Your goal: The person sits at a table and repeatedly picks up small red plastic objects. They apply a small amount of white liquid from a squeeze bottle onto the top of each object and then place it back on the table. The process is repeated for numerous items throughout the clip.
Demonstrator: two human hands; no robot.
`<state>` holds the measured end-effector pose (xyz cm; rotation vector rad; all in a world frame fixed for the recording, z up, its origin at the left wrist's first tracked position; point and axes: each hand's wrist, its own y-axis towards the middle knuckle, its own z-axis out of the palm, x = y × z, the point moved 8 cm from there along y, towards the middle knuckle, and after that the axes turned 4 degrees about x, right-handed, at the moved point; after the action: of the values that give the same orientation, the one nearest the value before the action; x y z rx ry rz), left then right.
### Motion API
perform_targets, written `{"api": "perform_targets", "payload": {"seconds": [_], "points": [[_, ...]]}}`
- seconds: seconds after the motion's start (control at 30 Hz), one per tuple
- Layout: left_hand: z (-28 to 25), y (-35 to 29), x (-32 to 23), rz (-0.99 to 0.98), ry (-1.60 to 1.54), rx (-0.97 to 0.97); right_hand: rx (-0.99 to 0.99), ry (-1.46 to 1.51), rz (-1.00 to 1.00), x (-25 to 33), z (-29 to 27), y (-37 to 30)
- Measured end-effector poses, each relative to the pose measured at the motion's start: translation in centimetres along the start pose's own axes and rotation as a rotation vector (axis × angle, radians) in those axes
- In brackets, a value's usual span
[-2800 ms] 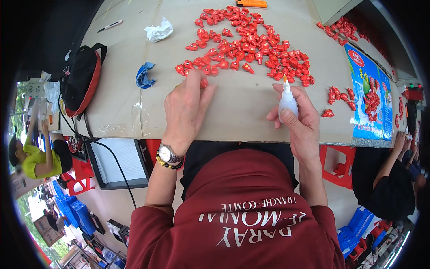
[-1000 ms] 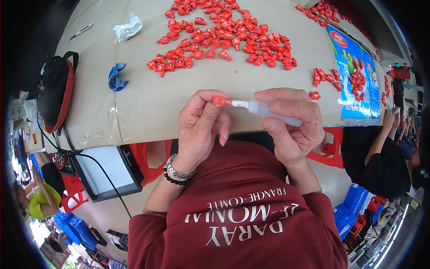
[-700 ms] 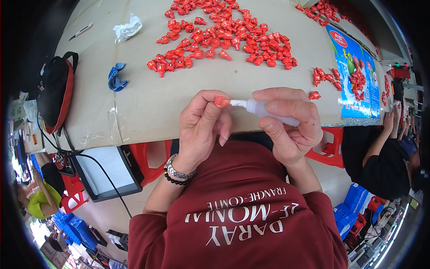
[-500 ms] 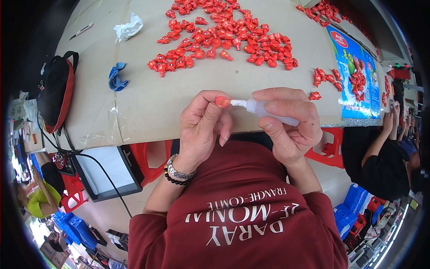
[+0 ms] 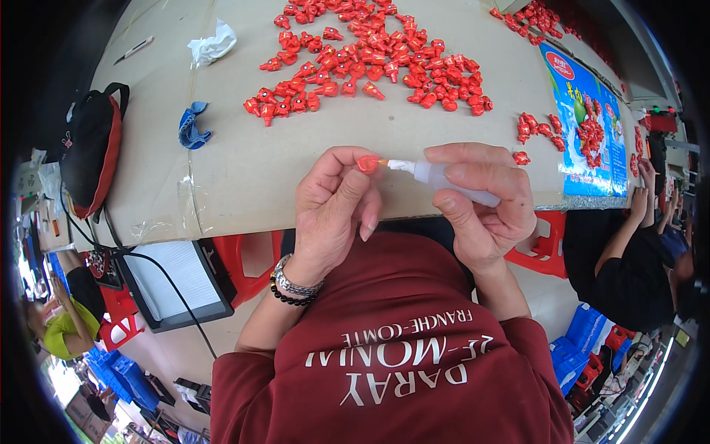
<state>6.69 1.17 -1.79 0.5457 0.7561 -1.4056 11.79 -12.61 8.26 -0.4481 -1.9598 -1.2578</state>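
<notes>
— Where's the piece?
— Pinched in my left hand (image 5: 334, 207), a small red part (image 5: 367, 163) at my fingertips, over the near table (image 5: 259, 177) edge.
— And your right hand (image 5: 481, 203)?
— Wrapped around a white squeeze bottle (image 5: 444, 177), its nozzle touching the part. The red pile (image 5: 370, 66) lies farther off.

A blue rag (image 5: 192, 127), crumpled white tissue (image 5: 212, 43) (farther back) and a black bag (image 5: 92, 152).
</notes>
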Motion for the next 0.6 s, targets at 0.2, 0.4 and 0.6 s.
{"api": "perform_targets", "payload": {"seconds": [0.2, 0.4, 0.6], "points": [[-0.01, -0.05, -0.04, -0.007, -0.005, -0.008, -0.010, -0.004, -0.063, 0.07, 0.05, 0.42], [-0.07, -0.02, -0.22, 0.007, -0.016, -0.028, -0.071, 0.048, -0.074, 0.13, -0.45, 0.11], [-0.06, 0.11, -0.43, 0.021, -0.008, -0.028, -0.073, 0.032, -0.063, 0.18, -0.66, -0.04]]}}
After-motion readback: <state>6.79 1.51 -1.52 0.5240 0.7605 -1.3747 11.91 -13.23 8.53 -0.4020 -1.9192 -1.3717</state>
